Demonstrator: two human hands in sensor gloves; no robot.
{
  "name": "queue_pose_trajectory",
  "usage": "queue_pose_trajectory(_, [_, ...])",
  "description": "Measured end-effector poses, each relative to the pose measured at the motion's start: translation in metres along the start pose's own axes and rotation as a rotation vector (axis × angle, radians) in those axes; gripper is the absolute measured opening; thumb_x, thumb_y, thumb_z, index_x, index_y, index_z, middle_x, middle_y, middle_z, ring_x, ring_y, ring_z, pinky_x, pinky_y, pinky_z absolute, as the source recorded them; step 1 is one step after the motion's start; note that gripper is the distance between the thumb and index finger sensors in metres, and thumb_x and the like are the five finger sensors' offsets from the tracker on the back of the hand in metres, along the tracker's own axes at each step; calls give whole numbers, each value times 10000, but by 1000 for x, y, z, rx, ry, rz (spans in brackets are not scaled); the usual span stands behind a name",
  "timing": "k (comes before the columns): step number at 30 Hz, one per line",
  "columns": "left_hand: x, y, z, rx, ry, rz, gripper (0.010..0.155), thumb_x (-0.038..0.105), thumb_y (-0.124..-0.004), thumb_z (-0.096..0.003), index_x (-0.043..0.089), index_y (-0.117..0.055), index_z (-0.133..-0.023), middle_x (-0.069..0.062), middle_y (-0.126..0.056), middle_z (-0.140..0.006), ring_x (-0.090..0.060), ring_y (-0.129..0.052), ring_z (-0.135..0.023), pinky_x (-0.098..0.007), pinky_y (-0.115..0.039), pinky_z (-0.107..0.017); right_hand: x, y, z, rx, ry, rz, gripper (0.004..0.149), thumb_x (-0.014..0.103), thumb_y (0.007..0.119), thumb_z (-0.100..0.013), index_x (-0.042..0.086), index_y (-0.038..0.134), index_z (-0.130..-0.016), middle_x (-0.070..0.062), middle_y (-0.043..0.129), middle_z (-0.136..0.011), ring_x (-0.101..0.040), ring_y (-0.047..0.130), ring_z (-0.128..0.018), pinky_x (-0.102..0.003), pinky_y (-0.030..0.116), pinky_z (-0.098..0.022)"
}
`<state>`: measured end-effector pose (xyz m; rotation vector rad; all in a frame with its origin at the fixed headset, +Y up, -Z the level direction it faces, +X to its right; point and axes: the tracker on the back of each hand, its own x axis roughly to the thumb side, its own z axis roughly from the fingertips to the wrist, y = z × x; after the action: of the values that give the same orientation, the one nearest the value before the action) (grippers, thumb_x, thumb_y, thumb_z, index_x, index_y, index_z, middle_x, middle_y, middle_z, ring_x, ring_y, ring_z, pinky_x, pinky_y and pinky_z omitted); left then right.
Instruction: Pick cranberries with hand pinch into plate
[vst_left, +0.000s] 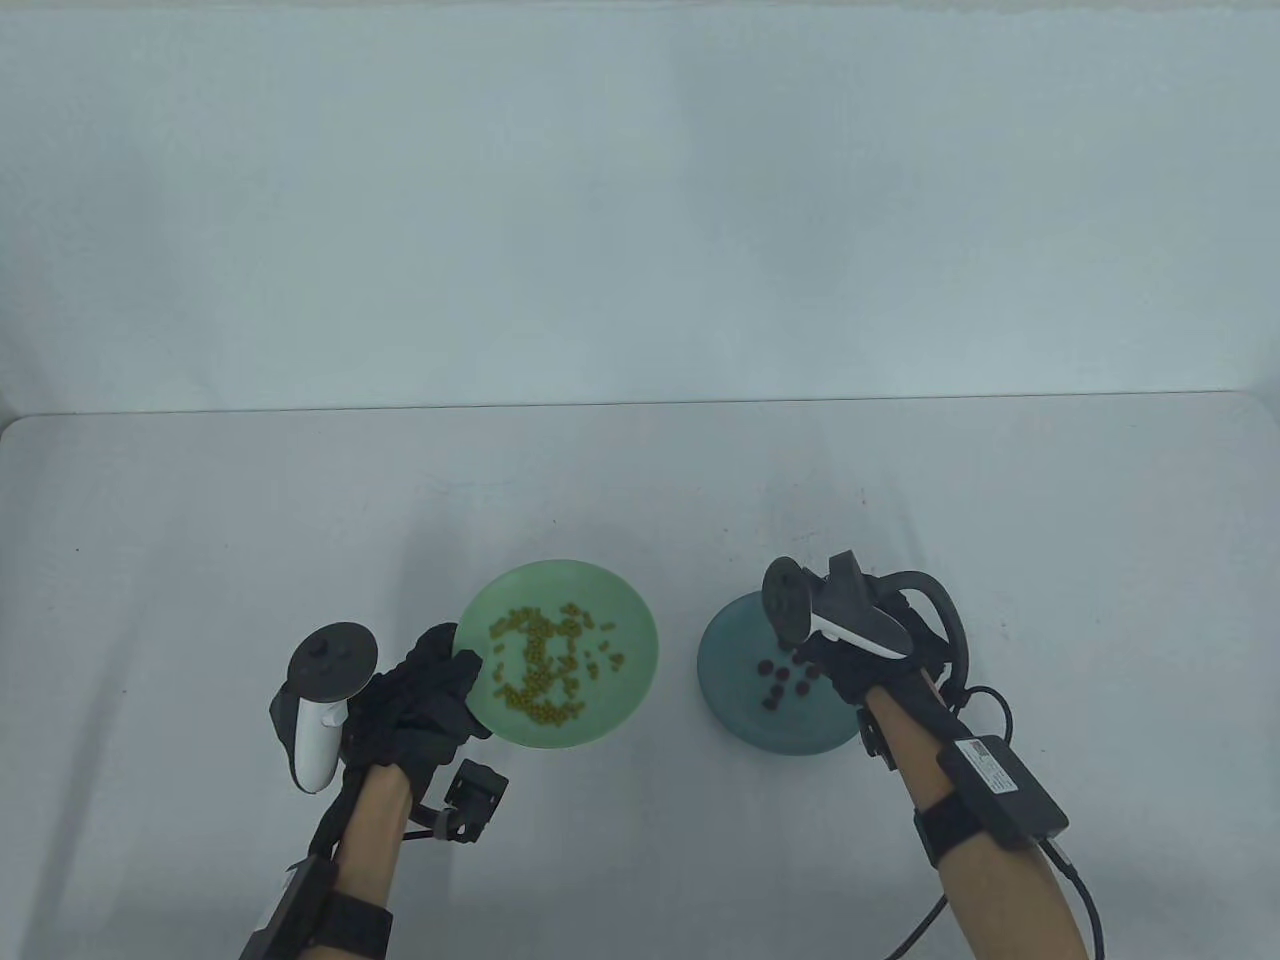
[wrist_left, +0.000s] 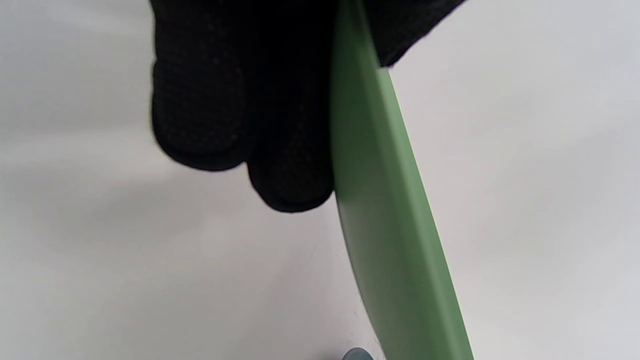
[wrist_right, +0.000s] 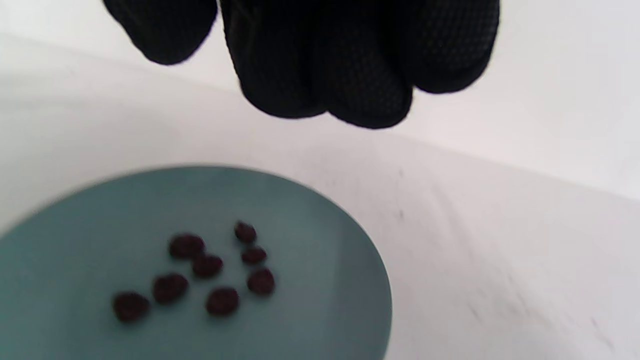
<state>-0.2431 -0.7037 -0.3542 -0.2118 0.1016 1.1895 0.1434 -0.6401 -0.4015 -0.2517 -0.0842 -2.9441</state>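
- Up close, the right hand (wrist_right: 320, 55) hangs above the blue plate (wrist_right: 325, 310), its gloved fingertips (wrist_right: 370, 95) bunched together; whether a berry sits between them cannot be told, since nothing red shows at the tips.
- Beneath that hand, eight dark red cranberries (wrist_right: 207, 270) lie loose near the middle of the blue plate, most apart from one another, a few nearly touching.
- Over on the other side, the left hand (vst_left: 420, 700) holds the near-left rim of the green plate (vst_left: 620, 690); in the left wrist view the fingers (wrist_left: 290, 165) press against the plate's edge (wrist_left: 380, 210), a steadying hold rather than a pinch.
- That green plate carries a scatter of small yellow-green pieces (vst_left: 545, 660), not cranberries as far as the table view shows.
- Both plates sit side by side on the white table (vst_left: 200, 520), near each other but not touching.
- No cranberries show on the bare table or among the yellow-green pieces, so I would judge the sorting mostly done: the berries in view are already on the blue plate, and what may be left is at most one in the fingers, if any.
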Motion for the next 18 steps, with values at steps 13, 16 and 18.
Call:
queue_pose_trajectory(13, [-1, 1, 1, 9, 5, 2, 571, 215, -679, -585, -35, -497, -1065, -182, -838, -825, -203, -1105, -502, -355, -954, -423, 14, -15, 71, -202, -201, -134, 828, 683, 500, -516, 196, 440, -1182, -122, 578, -1201, -427, 646, -1085, -675, 562, -739])
queue_pose_trajectory(16, [-1, 1, 1, 12, 7, 2, 570, 216, -679, -585, -32, -497, -1066, -180, -837, -827, -202, -1104, -504, -354, -954, -424, 14, -4, 79, -200, -225, -172, 861, 702, 480, -506, 190, 392, -1193, -125, 502, -1235, -463, 555, -1125, -712, 489, -749])
queue_pose_trajectory(18, [-1, 2, 1, 11, 8, 1, 570, 216, -680, -585, -32, -498, -1065, -180, -838, -827, -202, -1105, -505, -354, -954, -425, 14, 4, 82, -189, -238, -195, 875, 710, 470, -501, 191, 363, -1197, -127, 443, -1254, -489, 484, -1141, -729, 441, -752])
